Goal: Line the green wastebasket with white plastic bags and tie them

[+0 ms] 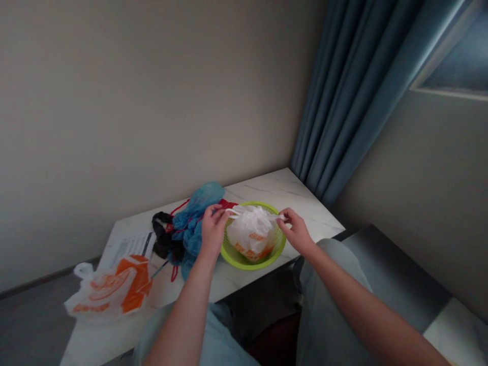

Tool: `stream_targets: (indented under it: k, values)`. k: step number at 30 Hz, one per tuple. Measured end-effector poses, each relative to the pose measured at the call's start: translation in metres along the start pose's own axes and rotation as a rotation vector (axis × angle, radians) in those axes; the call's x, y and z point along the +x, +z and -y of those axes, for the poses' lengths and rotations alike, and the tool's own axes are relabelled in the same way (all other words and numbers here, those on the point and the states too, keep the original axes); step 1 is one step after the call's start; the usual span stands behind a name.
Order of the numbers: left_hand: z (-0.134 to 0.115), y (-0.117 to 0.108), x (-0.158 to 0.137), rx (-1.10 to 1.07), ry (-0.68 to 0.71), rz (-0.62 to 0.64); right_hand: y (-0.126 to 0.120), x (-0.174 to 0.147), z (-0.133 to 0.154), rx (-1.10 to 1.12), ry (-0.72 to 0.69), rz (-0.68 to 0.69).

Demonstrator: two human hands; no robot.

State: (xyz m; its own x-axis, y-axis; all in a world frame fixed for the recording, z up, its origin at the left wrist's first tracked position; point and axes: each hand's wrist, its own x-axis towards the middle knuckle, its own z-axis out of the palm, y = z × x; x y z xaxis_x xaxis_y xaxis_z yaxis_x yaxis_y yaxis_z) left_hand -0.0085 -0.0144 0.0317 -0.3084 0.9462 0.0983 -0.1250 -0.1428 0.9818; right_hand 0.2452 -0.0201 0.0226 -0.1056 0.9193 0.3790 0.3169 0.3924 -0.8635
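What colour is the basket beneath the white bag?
The basket is bright yellow-green, seen in the head view.

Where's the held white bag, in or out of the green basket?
In. The white bag sits inside the green basket, rim showing around it; left hand and right hand hold its handles.

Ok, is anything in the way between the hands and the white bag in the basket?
Nothing visible: the left hand and right hand each hold an end of the bag. The blue plastic lies left of the basket, not between.
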Motion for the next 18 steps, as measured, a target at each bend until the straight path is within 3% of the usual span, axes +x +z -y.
stream_targets:
  k: [6,10,13,18]
  values:
    - [0.0,0.018,-0.018,0.093,0.101,0.27,0.014,-0.004,0.008,0.041,-0.05,0.115]
    - [0.007,0.029,-0.029,0.328,0.225,0.484,0.026,-0.003,0.01,0.013,-0.061,0.186]
    - [0.011,0.035,-0.034,0.473,0.265,0.486,0.033,0.0,0.008,-0.008,-0.04,0.157]
    - [0.016,0.038,-0.031,0.438,0.244,0.417,0.038,0.002,0.003,-0.023,0.066,0.118]
